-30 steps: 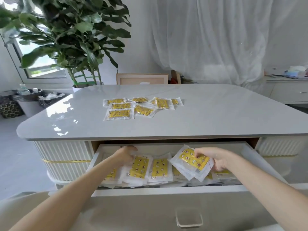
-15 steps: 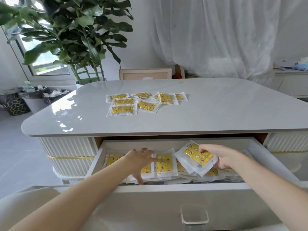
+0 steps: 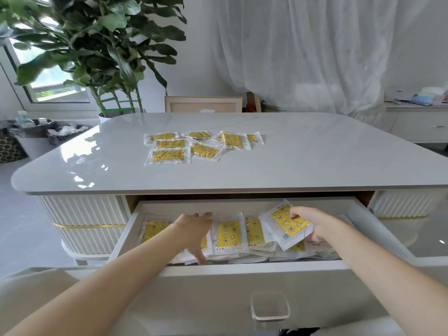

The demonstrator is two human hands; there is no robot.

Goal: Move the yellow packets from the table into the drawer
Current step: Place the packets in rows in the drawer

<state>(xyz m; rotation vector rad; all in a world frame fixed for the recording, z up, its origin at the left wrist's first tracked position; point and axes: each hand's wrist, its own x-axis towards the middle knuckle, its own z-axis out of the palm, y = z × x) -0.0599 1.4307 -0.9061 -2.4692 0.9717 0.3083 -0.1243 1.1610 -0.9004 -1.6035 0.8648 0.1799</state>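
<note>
Fingers [image 3: 206, 215] of our left hand [image 3: 191, 229] lie straight and spread, pressing flat on the drawer packets [image 3: 229, 235] at lower centre of the frame, inside the open drawer [image 3: 242, 266]. Above, at mid-frame, the loose packets [image 3: 167, 156] sit clustered on the table [image 3: 327, 161]. To the right, our right hand [image 3: 312, 225] curls round a tilted stack [image 3: 286, 221], held just over the packets in the drawer's right half.

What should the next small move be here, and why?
Likely lay the packet gripped by the right hand down onto the row in the drawer and let go: it is tilted above the others, while the left hand rests flat on them.
</note>
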